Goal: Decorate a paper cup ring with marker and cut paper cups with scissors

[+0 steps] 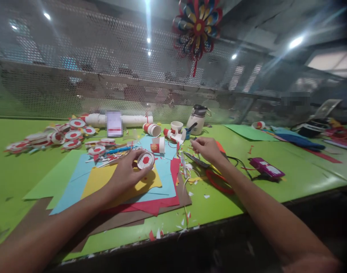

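My left hand (129, 165) grips a white paper cup bottom (145, 160) by its edge, with a red hexagon on its round face. It is held above a yellow paper sheet (105, 178), which lies on light blue, red and brown sheets. To the right, my right hand (206, 148) has its thumb and fingers pinched together. Whatever is between those fingertips is too small to make out. Below this hand lie scissors (196, 160) with orange handles, partly hidden by my forearm. Cut paper cups (158, 145) stand and lie between and beyond the hands.
Several cup bottoms with red centres (73, 135) are heaped at the left. Behind are a white stack of cups (130, 121), a phone (114, 124) and a lidded jug (197, 119). A purple box (266, 168) with a cable lies right. Paper scraps litter the front edge.
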{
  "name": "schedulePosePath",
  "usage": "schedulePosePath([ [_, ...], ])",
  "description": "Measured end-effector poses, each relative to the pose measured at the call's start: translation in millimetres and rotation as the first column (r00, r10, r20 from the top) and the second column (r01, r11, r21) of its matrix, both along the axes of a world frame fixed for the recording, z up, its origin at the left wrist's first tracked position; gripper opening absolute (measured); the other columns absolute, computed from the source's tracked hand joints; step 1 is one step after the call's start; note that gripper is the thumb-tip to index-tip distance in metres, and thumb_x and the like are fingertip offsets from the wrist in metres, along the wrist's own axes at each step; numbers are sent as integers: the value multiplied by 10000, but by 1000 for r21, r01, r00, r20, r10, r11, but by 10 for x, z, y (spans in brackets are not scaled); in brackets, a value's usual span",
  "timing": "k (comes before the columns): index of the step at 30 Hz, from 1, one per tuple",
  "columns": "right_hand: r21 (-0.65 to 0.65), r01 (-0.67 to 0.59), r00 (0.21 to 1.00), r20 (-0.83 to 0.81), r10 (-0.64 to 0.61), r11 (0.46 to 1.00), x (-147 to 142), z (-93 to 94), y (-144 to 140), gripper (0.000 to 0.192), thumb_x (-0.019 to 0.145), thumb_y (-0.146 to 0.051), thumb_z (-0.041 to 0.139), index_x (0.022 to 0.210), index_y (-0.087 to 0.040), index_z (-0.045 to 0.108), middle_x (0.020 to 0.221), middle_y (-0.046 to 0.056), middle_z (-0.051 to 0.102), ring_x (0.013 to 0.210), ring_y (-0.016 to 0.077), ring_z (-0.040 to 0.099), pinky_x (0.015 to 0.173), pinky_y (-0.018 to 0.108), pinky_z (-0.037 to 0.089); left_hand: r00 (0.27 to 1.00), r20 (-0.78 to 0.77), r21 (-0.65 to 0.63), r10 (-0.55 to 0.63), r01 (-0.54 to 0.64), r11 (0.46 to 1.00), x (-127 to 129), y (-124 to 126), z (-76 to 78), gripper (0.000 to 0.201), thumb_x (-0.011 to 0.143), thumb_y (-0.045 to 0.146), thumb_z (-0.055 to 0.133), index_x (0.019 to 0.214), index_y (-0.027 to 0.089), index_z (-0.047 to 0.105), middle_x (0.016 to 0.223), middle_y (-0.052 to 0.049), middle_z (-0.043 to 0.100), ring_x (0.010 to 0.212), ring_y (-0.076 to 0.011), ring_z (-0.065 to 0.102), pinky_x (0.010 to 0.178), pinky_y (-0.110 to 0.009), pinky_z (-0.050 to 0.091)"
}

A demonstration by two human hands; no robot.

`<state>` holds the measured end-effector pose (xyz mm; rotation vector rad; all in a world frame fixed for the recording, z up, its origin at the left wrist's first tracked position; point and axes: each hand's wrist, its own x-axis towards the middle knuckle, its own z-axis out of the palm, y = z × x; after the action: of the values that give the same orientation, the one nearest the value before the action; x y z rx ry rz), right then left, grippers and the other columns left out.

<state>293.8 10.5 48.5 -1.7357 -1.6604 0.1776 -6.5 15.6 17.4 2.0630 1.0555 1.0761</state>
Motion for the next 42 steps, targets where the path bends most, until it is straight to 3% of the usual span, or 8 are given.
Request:
schedulePosePath([
  [7,18,68,995,-74,-66,998,71,-147,35,218,935,-336,585,1002,-137,642,949,28,669,782,153,652,698,320,558,996,-86,49,-32,37,998,-2,6,-105,409,815,439,621,1146,206,562,1162,-92,635,989,-250,636,817,-391,548],
  [15,137,278,927,-297,-228,951,712,237,-23,263,947,-351,564,1100,-143,613,1030,54,656,833,165,654,723,344,562,979,-177,94,-97,115,989,-40,64,-217,423,824,472,582,1168,231,537,1177,-95,657,1002,-275,655,826,-420,560],
  [19,148,339,886,-381,-262,929,890,308,-120,268,943,-337,572,1129,-146,604,1066,62,650,862,173,654,738,356,564,968,-217,88,-128,150,985,-33,39,-199,443,818,528,579,1140,226,545,1108,-83,688,929,-257,682,789,-389,570],
  [25,152,361,863,-428,-268,920,998,293,-253,248,937,-316,586,1112,-143,609,1041,55,653,831,161,654,708,334,567,954,-259,108,-154,187,976,-11,25,-168,447,807,517,590,1135,216,549,1083,-71,704,920,-244,689,777,-346,565],
  [33,228,420,856,-422,-300,878,1153,444,-460,241,941,-323,579,1095,-141,613,1024,53,655,822,158,652,707,333,564,944,-273,40,-184,203,978,7,-29,-104,486,780,552,602,1107,195,564,1049,-78,712,891,-244,692,756,-340,565],
  [42,342,461,866,-374,-332,819,1300,568,-611,198,939,-312,584,1004,-130,626,896,20,655,697,118,632,615,272,548,944,-270,52,-190,211,976,9,11,-203,496,784,558,586,1122,196,563,1037,-82,716,875,-251,694,713,-328,560],
])
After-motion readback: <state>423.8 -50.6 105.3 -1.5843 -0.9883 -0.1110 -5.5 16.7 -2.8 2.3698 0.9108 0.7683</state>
